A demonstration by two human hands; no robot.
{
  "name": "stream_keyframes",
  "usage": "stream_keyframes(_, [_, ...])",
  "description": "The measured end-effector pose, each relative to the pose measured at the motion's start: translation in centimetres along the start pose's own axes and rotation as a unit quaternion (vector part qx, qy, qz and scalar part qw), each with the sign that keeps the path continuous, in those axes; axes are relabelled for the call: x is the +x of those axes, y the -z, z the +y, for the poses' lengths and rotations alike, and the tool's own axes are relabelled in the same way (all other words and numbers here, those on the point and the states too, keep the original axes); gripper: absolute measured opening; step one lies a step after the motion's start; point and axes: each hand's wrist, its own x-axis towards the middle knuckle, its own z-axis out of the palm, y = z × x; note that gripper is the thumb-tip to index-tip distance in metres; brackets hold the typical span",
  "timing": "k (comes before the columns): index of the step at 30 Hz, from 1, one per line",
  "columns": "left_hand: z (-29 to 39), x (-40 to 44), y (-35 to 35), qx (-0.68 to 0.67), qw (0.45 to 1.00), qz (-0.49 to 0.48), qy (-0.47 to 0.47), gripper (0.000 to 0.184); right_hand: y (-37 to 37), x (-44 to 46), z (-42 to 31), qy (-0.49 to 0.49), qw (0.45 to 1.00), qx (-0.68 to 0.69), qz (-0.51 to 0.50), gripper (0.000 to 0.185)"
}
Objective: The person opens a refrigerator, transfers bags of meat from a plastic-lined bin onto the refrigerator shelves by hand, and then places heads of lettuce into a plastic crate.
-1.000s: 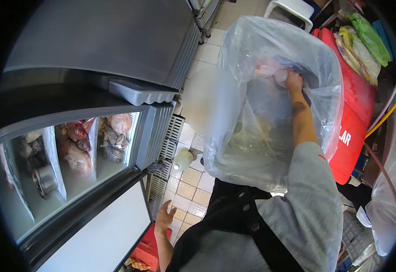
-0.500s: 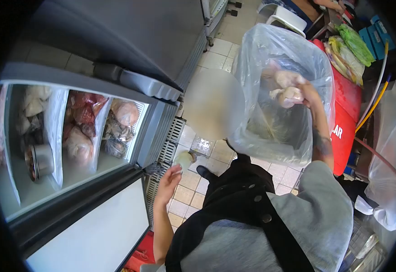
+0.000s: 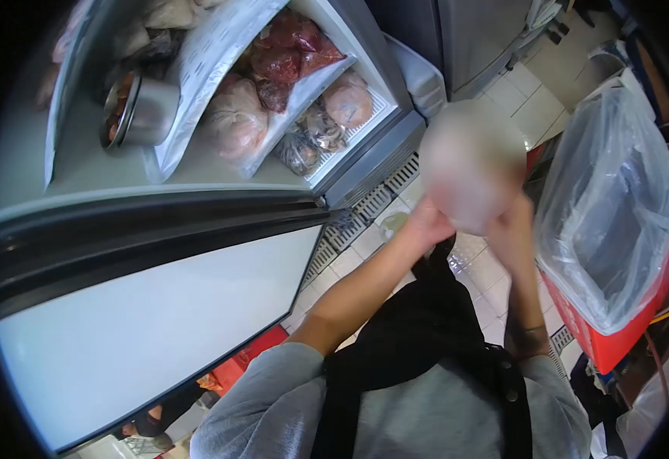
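Observation:
My left hand point(image 3: 430, 220) and my right hand point(image 3: 510, 213) come together in front of my body, over the tiled floor. Both close in on a pale, pinkish bulk point(image 3: 472, 172) that is smeared by a round blur. Its kind cannot be made out, and most of my fingers are hidden in the blur. To the left stands the open fridge, where bagged red meat point(image 3: 285, 57), a bag of pale pink meat point(image 3: 236, 118) and a steel pot point(image 3: 147, 111) lie between white dividers. On the right is a red bin point(image 3: 614, 344) with a clear plastic liner point(image 3: 618, 191).
The fridge door point(image 3: 158, 329) swings out at the lower left, beside my left arm. Slotted drain grates point(image 3: 373, 205) run along the floor by the fridge. A pale round item point(image 3: 393, 223) lies on the tiles. A grey cabinet point(image 3: 476, 42) stands ahead.
My right hand has left the lined bin, where it held bagged pale meat, and moved left to meet my left hand. My view has turned, bringing the fridge closer and the bin further right.

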Motion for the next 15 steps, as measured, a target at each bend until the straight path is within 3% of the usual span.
stream_keyframes(1, [0.8, -0.5, 2.8, 0.004, 0.999, 0.038, -0.026, 0.078, -2.1, 0.5, -0.1, 0.047, 0.996, -0.042, -0.057, 0.055])
stream_keyframes(4, [3.6, -1.9, 10.1, 0.044, 0.983, 0.148, -0.102, 0.087, -9.1, 0.0, 2.2, 0.029, 0.994, -0.05, -0.092, 0.059])
stream_keyframes(6, [5.7, -2.8, 12.8, 0.044, 0.983, 0.1, -0.148, 0.08, -12.6, -0.1, 4.3, 0.031, 0.995, 0.002, -0.1, 0.06])
stream_keyframes(8, [7.7, -3.6, 15.4, 0.095, 0.96, 0.208, -0.159, 0.083, -13.6, -0.6, 6.1, 0.087, 0.987, 0.046, -0.124, 0.058])
stream_keyframes(11, [11.0, -3.9, 20.4, 0.089, 0.968, 0.174, -0.158, 0.066, -11.5, -1.1, 8.8, 0.054, 0.993, -0.026, -0.104, 0.055])
stream_keyframes(13, [13.8, -3.3, 24.3, 0.117, 0.963, 0.197, -0.142, 0.053, -5.8, -1.9, 10.0, -0.159, 0.984, -0.073, -0.018, 0.045])
stream_keyframes(14, [14.6, -2.5, 25.1, 0.143, 0.95, 0.237, -0.144, 0.052, -2.3, -3.4, 12.9, -0.039, 0.979, -0.179, 0.086, 0.045])
stream_keyframes(15, [15.3, -1.7, 25.3, 0.168, 0.935, 0.278, -0.143, 0.052, 1.2, -4.9, 15.8, 0.056, 0.928, -0.302, 0.211, 0.047])
